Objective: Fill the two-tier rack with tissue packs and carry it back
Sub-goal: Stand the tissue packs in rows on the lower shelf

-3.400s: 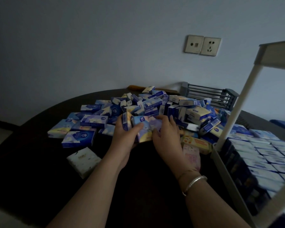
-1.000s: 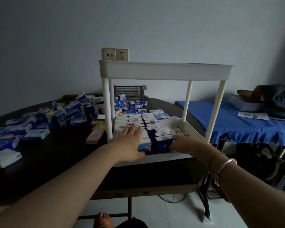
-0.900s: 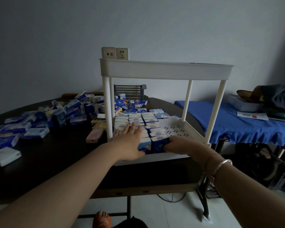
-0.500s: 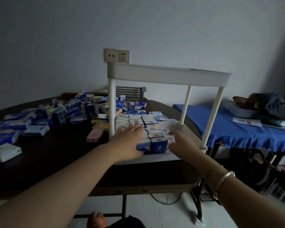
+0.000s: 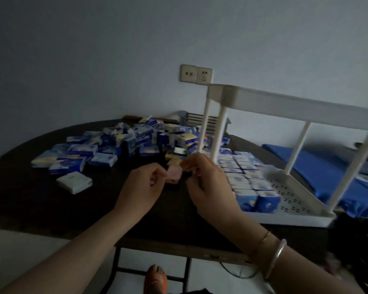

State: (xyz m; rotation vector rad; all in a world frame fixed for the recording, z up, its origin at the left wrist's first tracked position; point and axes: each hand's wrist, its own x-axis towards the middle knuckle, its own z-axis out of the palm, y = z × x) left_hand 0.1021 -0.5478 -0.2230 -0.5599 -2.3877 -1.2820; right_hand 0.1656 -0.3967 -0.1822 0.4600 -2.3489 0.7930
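Both hands hover over the dark table [image 5: 19, 187], just left of the white two-tier rack [image 5: 295, 211]; the left hand [image 5: 141, 187] has its fingers curled in, its fingertips at the near edge of a small pink pack [image 5: 174, 176], though the blur and dim light keep me from telling whether it grips it; the right hand [image 5: 208, 183] is curled too, thumb and forefinger close together at the pack's other side, and again I cannot tell if anything is pinched; two bangles [image 5: 274, 254] sit on that wrist. The rack stands at the table's right end; its lower tier holds rows of blue and white tissue packs [image 5: 244, 181] along the left side, the perforated floor bare on the right. A loose heap of blue packs [image 5: 123, 143] sprawls across the far table; one white pack [image 5: 74, 182] lies apart, nearer. Twin wall sockets [image 5: 196, 73] show above; a blue cloth [image 5: 319, 166] covers a surface at right.
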